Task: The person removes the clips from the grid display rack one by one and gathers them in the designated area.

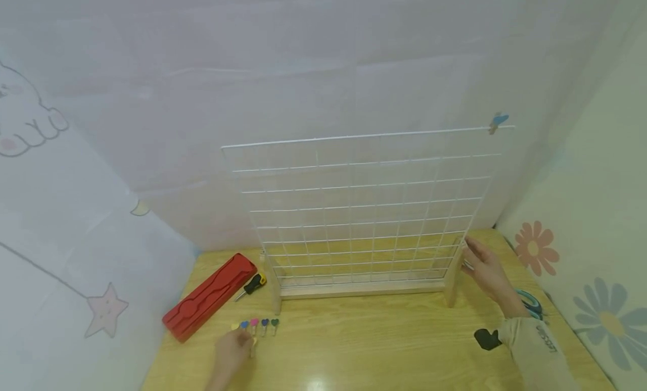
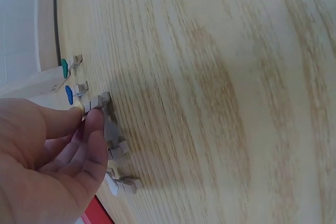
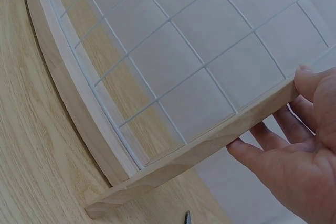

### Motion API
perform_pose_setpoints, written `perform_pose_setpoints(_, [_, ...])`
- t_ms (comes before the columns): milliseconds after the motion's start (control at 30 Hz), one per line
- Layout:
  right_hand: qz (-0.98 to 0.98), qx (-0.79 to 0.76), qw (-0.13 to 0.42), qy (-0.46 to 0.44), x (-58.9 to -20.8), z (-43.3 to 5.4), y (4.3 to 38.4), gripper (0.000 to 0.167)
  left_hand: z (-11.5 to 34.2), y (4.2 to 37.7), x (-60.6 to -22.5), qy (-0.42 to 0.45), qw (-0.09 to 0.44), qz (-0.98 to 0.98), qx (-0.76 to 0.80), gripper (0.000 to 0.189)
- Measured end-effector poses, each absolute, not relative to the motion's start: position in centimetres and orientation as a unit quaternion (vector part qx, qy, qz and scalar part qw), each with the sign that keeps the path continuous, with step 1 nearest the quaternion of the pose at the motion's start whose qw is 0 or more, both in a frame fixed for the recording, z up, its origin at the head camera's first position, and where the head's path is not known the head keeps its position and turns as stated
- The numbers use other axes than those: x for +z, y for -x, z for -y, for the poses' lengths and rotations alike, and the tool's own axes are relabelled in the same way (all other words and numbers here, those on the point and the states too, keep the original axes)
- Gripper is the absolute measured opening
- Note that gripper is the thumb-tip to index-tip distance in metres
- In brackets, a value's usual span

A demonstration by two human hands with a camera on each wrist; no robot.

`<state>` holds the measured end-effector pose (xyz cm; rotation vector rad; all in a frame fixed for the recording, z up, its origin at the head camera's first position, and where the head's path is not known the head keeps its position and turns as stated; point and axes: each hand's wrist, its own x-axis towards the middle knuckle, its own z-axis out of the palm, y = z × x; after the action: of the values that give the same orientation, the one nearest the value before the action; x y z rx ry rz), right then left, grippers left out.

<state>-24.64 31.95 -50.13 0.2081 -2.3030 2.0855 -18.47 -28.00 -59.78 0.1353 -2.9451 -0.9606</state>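
My left hand (image 1: 232,349) pinches a small wooden clothespin (image 2: 97,102) with a yellow top between thumb and fingers, just over the table. Near it lies a row of mini clothespins with heart tops, among them a green one (image 1: 275,323), a dark blue one (image 1: 265,323) and a pink one (image 1: 254,322). A white wire grid (image 1: 374,205) stands upright in a wooden stand (image 1: 364,290). At the stand's right side post (image 3: 210,153), my right hand (image 1: 486,273) grips the wood, thumb at the front edge and fingers beneath. A blue-topped clothespin (image 1: 497,122) sits on the grid's top wire.
On the left lie a red tray (image 1: 209,297) with moulded hollows and a black-and-yellow screwdriver (image 1: 251,286). Teal-handled scissors (image 1: 529,304) lie beyond the right forearm, with a black object (image 1: 487,339) beside the sleeve. Patterned cloth walls surround the wooden table (image 1: 364,346).
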Motion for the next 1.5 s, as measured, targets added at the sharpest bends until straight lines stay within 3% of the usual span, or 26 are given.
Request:
perform_pose_setpoints(367, [0.757, 0.651, 0.012, -0.055, -50.1, -31.9, 24.7, 0.069, 27.5, 18.6, -59.6, -0.038, 0.002, 0.951, -0.306, 0.005])
perform_pose_setpoints(833, [0.755, 0.652, 0.016, -0.062, -50.2, -32.0, 24.7, 0.069, 26.1, 19.2, -57.3, -0.035, 0.056, 0.934, -0.352, 0.014])
perform_pose_setpoints(1233, [0.757, 0.651, 0.015, -0.059, -50.1, -32.0, 24.5, 0.069, 19.2, 21.9, -49.5, 0.076, 0.023, 0.82, -0.567, 0.032])
perform_pose_setpoints(1500, [0.748, 0.661, 0.016, -0.058, -49.9, -31.7, 24.4, 0.07, 13.5, 24.1, -42.2, 0.206, -0.021, 0.792, -0.575, 0.042])
